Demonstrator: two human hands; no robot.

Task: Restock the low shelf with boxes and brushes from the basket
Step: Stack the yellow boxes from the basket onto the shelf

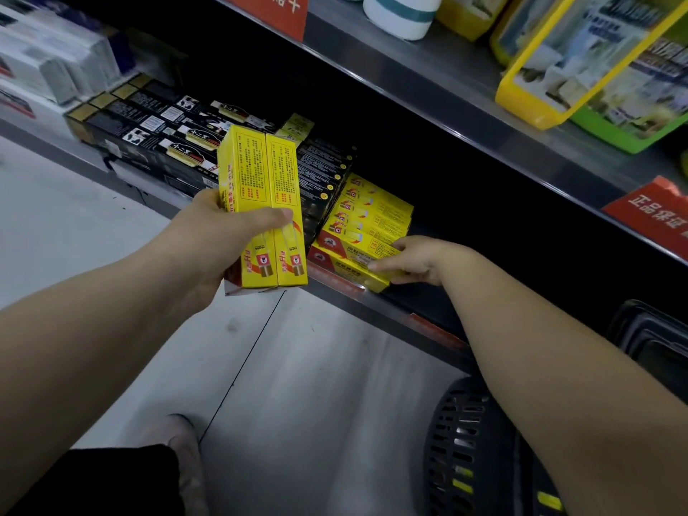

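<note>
— Black slotted basket [469, 441] at bottom right, yellow showing through its slots. Left hand [219, 240]?
— Clasps two yellow boxes [266, 188] upright, side by side, thumb across both fronts. Red emblem low down, small print unreadable.
— Right hand [420, 260]?
— Reaches into low shelf [372, 303], fingers curled round near end of yellow stack [366, 217], just right of black boxes [167, 143].
— Legible writing?
— Red tag [651, 214] on upper shelf edge, "正品保证"; second red tag [283, 9] at top, "赔十".
</note>
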